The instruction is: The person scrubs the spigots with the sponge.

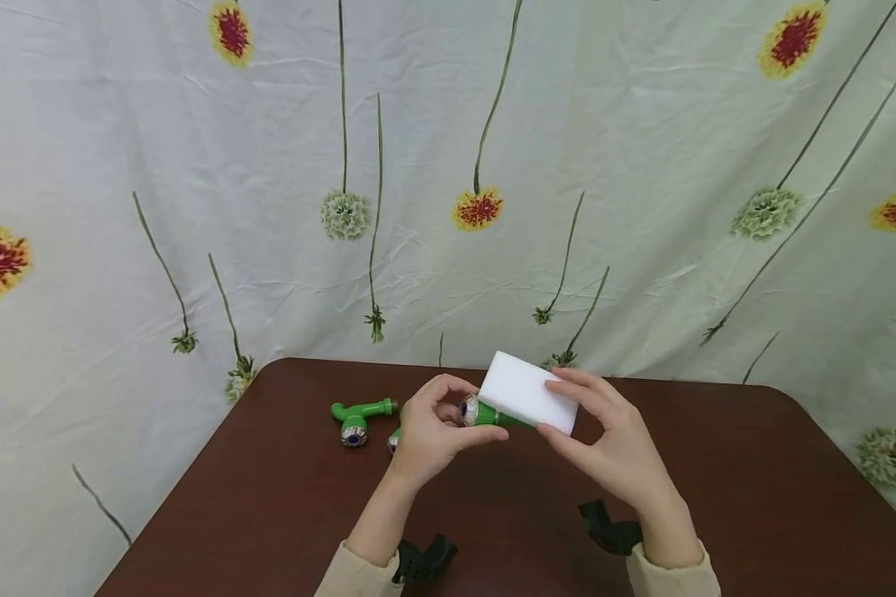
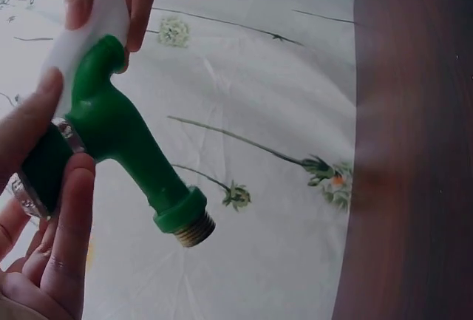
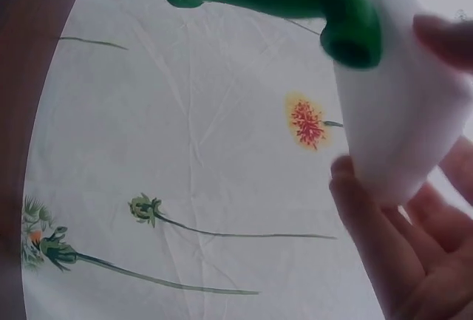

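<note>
My left hand [image 1: 431, 427] grips a green faucet [image 2: 122, 124] by its knob end, above the table. The faucet has a threaded brass inlet [image 2: 195, 230] and a silvery ring near the knob. In my right hand [image 1: 612, 435] is a white sponge block [image 1: 526, 391], pinched between thumb and fingers. The sponge lies against the faucet's body and hides part of it in the head view. In the right wrist view the faucet's spout opening [image 3: 353, 45] shows beside the sponge.
Another green faucet [image 1: 362, 414] lies on the dark brown table [image 1: 515, 514] at the left. Part of a further green faucet [image 1: 393, 440] shows behind my left hand. A flower-printed cloth [image 1: 418, 274] hangs behind the table's far edge. Black wrist mounts [image 1: 427, 560] extend from both sleeves.
</note>
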`<state>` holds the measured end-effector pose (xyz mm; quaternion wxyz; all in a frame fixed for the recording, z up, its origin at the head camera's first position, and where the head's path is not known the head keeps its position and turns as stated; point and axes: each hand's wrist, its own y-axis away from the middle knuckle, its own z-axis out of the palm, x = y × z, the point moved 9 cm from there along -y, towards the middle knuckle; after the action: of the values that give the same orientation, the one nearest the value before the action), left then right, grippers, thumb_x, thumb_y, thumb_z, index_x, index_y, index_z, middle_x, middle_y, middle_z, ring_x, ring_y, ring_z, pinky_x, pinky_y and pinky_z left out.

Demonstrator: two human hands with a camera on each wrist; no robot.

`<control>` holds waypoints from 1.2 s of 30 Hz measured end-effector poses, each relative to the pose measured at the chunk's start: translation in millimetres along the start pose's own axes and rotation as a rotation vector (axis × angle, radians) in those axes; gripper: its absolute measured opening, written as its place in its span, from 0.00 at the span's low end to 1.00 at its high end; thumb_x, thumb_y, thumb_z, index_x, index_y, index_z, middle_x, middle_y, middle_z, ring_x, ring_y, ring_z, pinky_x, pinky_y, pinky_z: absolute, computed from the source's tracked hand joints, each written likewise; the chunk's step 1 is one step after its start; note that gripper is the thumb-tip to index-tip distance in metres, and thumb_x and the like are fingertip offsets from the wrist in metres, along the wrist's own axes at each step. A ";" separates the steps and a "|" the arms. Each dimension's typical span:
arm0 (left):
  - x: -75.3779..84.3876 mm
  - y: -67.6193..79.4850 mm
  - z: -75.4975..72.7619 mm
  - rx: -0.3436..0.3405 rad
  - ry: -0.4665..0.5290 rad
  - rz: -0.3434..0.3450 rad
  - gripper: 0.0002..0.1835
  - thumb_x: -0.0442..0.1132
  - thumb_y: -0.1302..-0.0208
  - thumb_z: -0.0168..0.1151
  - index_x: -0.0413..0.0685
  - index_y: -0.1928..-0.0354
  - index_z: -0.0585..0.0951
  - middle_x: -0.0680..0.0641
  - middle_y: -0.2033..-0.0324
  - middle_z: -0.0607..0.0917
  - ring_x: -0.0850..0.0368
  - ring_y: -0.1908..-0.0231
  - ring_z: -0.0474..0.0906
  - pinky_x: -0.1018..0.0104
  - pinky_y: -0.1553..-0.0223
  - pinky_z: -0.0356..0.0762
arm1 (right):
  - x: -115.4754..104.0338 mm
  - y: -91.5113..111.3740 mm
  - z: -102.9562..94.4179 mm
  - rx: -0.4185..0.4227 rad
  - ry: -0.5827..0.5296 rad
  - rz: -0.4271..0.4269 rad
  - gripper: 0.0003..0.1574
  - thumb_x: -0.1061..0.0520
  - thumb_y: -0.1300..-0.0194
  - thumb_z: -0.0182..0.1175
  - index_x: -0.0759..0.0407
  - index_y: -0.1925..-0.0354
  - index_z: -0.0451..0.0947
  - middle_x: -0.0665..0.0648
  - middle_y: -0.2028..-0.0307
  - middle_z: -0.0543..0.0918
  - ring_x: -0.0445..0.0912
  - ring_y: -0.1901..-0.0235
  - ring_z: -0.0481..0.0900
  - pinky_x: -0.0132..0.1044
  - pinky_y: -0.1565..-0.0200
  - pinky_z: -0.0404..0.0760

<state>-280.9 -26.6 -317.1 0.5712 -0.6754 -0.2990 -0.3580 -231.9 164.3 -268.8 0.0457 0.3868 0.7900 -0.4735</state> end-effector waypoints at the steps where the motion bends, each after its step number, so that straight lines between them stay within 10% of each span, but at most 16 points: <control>1: -1.0 -0.2 0.3 -0.003 0.008 -0.017 0.24 0.30 0.61 0.78 0.44 0.59 0.78 0.44 0.69 0.76 0.61 0.89 0.62 0.70 0.87 0.62 | -0.2 -0.3 -1.6 0.025 0.027 -0.003 0.28 0.62 0.54 0.74 0.55 0.51 0.81 0.52 0.45 0.76 0.48 0.46 0.75 0.22 0.52 0.71; 7: 3.4 -0.1 -0.8 -0.002 0.010 -0.115 0.23 0.25 0.55 0.73 0.38 0.55 0.76 0.44 0.69 0.78 0.61 0.86 0.70 0.72 0.83 0.68 | -1.5 -1.2 -6.9 0.090 0.033 -0.016 0.30 0.64 0.57 0.75 0.56 0.52 0.81 0.52 0.47 0.77 0.48 0.48 0.75 0.20 0.52 0.70; 16: 34.4 0.6 -5.2 0.062 -0.116 -0.047 0.19 0.27 0.58 0.76 0.36 0.60 0.82 0.43 0.70 0.71 0.61 0.83 0.69 0.74 0.80 0.72 | -8.2 -1.6 -2.7 0.079 0.066 -0.077 0.30 0.62 0.58 0.76 0.57 0.53 0.81 0.53 0.48 0.78 0.48 0.49 0.76 0.20 0.53 0.70; 36: 48.0 2.9 -8.3 0.171 -0.259 0.041 0.21 0.32 0.68 0.81 0.37 0.70 0.79 0.45 0.72 0.74 0.53 0.75 0.75 0.68 0.75 0.79 | -22.9 -3.6 0.0 0.111 0.144 -0.143 0.30 0.60 0.60 0.76 0.59 0.54 0.81 0.54 0.49 0.78 0.48 0.52 0.79 0.25 0.57 0.76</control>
<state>-252.5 -35.4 -278.3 0.5905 -0.6708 -0.3857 -0.2292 -218.4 150.4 -256.2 -0.0664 0.3644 0.7893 -0.4896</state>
